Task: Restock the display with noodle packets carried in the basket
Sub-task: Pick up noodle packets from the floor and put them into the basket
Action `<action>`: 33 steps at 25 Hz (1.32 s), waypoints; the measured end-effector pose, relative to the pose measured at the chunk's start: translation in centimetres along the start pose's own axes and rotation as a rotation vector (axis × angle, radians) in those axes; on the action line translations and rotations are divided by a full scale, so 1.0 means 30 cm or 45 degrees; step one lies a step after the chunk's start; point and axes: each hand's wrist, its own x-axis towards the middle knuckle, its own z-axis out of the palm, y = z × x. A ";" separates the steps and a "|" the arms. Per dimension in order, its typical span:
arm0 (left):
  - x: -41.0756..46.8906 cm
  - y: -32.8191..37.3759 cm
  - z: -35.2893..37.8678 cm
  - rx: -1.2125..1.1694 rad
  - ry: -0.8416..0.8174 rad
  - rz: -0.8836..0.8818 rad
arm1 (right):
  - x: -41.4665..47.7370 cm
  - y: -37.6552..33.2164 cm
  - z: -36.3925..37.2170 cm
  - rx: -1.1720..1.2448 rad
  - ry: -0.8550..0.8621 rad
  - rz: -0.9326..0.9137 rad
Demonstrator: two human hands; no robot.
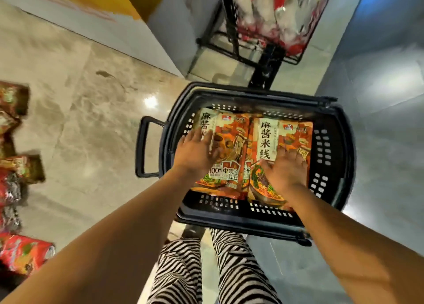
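A black plastic basket (330, 166) stands on the floor in front of me. Inside lie orange noodle packets side by side: a left packet (231, 141) and a right packet (277, 134), with more beneath. My left hand (197, 152) lies flat on the left packet, fingers spread and pointing away from me. On the right packet rests my right hand (284, 170), fingers straight toward the basket's far right side. Neither hand visibly curls round a packet.
A black wire display rack (250, 44) with red and white packets stands just beyond the basket. More red and brown packets (20, 253) line the left edge of view. The basket's handle (143, 147) sticks out to the left. Striped trousers (206, 269) show below.
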 end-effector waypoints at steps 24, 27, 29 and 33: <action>-0.746 -1.552 0.323 -0.619 0.148 -0.955 | -0.395 -1.576 -0.069 -0.313 0.169 -0.805; -0.834 -1.809 0.397 -0.664 0.094 -1.035 | -0.472 -1.867 0.043 -0.306 0.106 -0.813; -0.891 -1.983 0.436 -0.703 0.077 -1.101 | -0.526 -2.056 0.102 -0.318 0.059 -0.819; -0.962 -2.288 0.451 -0.761 0.090 -1.173 | -0.575 -2.372 0.141 -0.315 0.052 -0.840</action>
